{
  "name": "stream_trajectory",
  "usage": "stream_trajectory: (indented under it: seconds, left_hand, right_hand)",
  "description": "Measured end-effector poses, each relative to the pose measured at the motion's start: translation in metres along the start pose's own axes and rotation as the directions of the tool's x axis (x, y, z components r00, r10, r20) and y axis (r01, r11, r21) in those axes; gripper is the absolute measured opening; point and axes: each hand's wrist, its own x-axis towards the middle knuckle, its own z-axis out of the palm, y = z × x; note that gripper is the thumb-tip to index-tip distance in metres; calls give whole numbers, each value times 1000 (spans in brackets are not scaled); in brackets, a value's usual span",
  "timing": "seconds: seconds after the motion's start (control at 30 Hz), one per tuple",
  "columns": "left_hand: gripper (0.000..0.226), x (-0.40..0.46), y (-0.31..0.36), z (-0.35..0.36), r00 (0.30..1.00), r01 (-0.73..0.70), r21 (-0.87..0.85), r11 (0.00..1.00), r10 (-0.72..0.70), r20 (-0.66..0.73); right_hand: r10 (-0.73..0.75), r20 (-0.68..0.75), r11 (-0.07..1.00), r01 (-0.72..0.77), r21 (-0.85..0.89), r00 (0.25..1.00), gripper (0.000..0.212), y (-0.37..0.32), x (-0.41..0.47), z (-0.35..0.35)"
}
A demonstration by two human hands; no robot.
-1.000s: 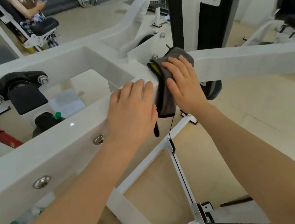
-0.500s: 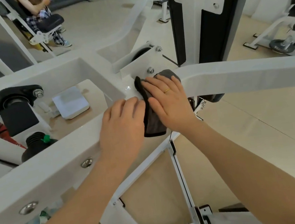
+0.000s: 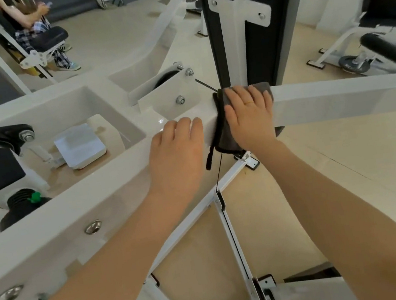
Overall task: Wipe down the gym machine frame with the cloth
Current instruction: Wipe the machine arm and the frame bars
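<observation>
Right hand (image 3: 248,117) pressing flat, fingers straight, on grey cloth (image 3: 223,131) draping over white frame (image 3: 337,99); left hand (image 3: 177,152) resting flat beside it, fingers relaxed, holding nothing.

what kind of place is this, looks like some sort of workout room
Most likely a gym. A white machine frame with a cable pulley fills the view, another machine with a padded roller stands at right, and a person sits on a padded seat of a third machine behind.

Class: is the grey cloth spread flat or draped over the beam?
Draped: the cloth hangs over the beam edge under the right hand.
</observation>
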Motion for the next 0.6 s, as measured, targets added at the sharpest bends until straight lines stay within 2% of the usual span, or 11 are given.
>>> stream_trajectory:
  seconds: [0.1, 0.2, 0.47, 0.53, 0.6]
  left_hand:
    - [47, 19, 18, 7, 999, -34, -28, 999, 35, 36]
    - [50, 33, 26, 19, 995, -54, -55, 997, 58, 84]
    - [38, 73, 43, 47, 990, -42, 0, 999, 42, 135]
    - [34, 77, 40, 48, 991, -26, -37, 999, 30, 128]
    - [33, 78, 37, 47, 992, -16, -101, 995, 28, 122]
  right_hand:
    - [-198, 46, 980, 195, 47, 979, 53, -7, -7, -1]
    - [-249, 37, 968, 250, -17, 968, 52, 17, -1, -5]
    - [41, -57, 998, -44, -52, 998, 49, 109, 18, -22]
    - [120, -70, 988, -126, -87, 990, 48, 112, 25, -25]
    - [117, -55, 985, -123, -117, 992, 45, 97, 35, -23]
